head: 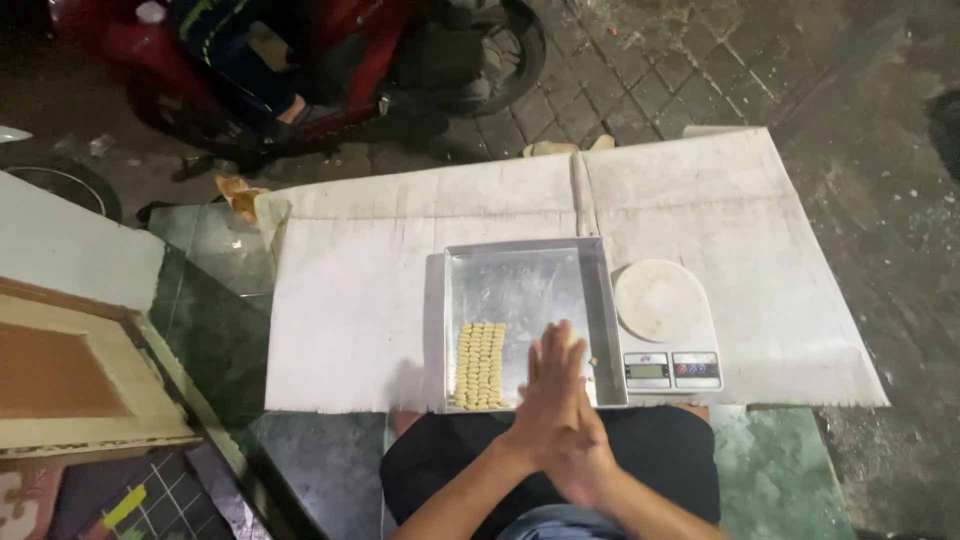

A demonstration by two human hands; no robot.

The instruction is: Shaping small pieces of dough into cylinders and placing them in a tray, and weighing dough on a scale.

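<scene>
Two hands pressed palm to palm, fingers straight, gripping nothing visible: left hand point(545, 395), right hand point(585, 455). Beneath, metal tray point(520, 275) w/ rows of pale dough pieces point(481, 365) at 9 o'clock. Digital scale point(665, 330) at 2 o'clock. White sheet point(700, 200) over tiled floor point(215, 340); red motorbike point(350, 50) at 11, cut off. Anything betw. palms hidden.

Just past our pressed palms lies a metal tray point(520, 285), dull silver, smooth, lightly smeared. In it, left of our fingertips, pale yellow dough pieces point(480, 365) look matt and soft. To the right of our hands sits a white plastic scale point(665, 330), smooth with a slight sheen. Under both spreads creased white cardboard point(350, 300), matt and scuffed. Nearer us, green stone floor point(770, 470) looks glossy.
</scene>
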